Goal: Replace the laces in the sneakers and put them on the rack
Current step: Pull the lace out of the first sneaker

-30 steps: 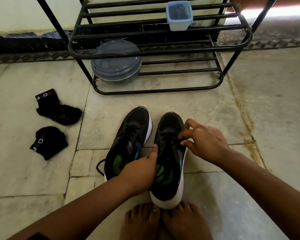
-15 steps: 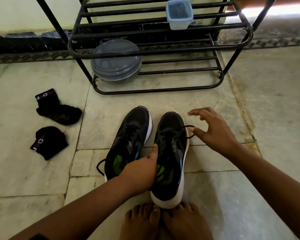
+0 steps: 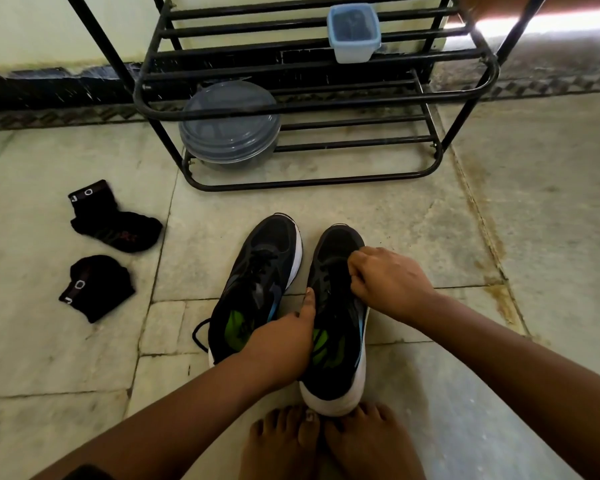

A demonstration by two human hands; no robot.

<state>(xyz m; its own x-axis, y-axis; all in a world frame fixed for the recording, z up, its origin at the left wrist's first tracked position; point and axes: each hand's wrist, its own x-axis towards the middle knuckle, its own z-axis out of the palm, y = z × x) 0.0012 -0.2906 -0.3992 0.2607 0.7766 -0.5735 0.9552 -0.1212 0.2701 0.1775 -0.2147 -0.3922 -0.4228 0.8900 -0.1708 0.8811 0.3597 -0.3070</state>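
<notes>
Two black sneakers with white soles and green insoles lie side by side on the stone floor. My left hand (image 3: 284,337) grips the collar of the right sneaker (image 3: 336,323), thumb along its inner side. My right hand (image 3: 388,282) is over that shoe's lacing, fingers curled and pinching the black lace near the toe end. The left sneaker (image 3: 257,285) lies untouched, with a loop of its lace trailing on the floor at its heel. The black metal rack (image 3: 312,105) stands behind the shoes against the wall.
A grey lidded round container (image 3: 229,123) sits on the rack's bottom shelf, a small blue-lidded box (image 3: 354,31) on an upper shelf. Two black socks (image 3: 111,223) (image 3: 96,287) lie on the floor at left. My bare feet (image 3: 326,441) touch the right sneaker's heel.
My right hand pulled a lace loop out to the right, then came back onto the right sneaker's lacing. The left hand and both shoes stayed put.
</notes>
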